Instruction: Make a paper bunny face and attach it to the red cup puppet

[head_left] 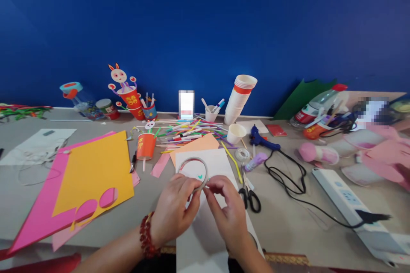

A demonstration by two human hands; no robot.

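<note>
A thin, pale-grey roll of tape point(207, 166) is held up on edge above white paper point(221, 160). My left hand point(173, 204), with red beads at its wrist, pinches the lower rim of the roll. My right hand point(226, 204) has thumb and forefinger pressed together at the same rim, touching the roll beside the left fingertips. Whether it has hold of a tape end cannot be made out. Through the ring, a small teal mark shows on the paper. Black-handled scissors point(251, 198) lie just right of my right hand.
Yellow card point(96, 170) with round cut-outs lies over pink sheets at left. Behind the paper are pens and straws point(188, 132), an orange paper cup point(146, 146) and stacked white cups point(238, 100). A blue glue gun point(261, 138), its cord and a power strip point(349, 204) lie right.
</note>
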